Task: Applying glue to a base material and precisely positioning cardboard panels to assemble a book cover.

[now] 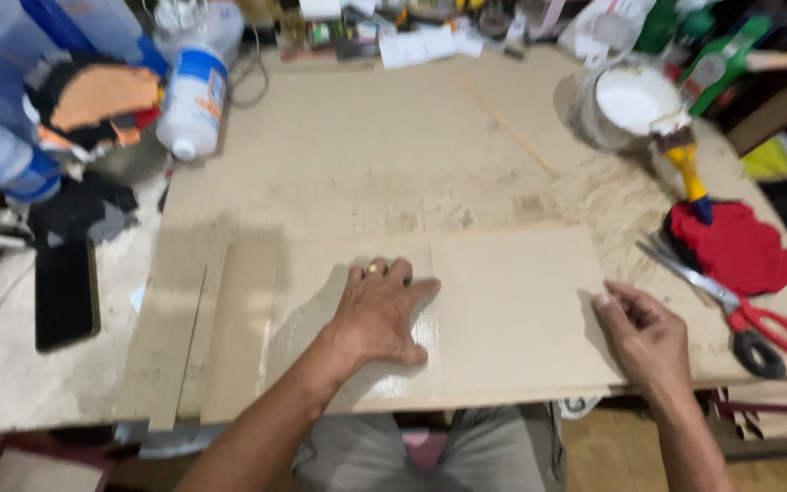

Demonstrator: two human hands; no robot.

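Tan cardboard sheet [512,310] with a glossy wet patch, scissors [749,319] with one red and one black handle loop, crumpled red cloth [730,246], yellow-handled brush [688,169] with blue tip, white paste in pale tub [630,100], white bottle [191,100] with blue label band, black phone [64,293].

Scissors [740,310] and red cloth [730,246] crowd the right; board's [366,155] middle lies open.

We are seeing a flat tan cardboard sheet [512,301] lying at the near edge of the table, its left half shining wet, a narrow cardboard strip [168,351] lying just beside its left edge.
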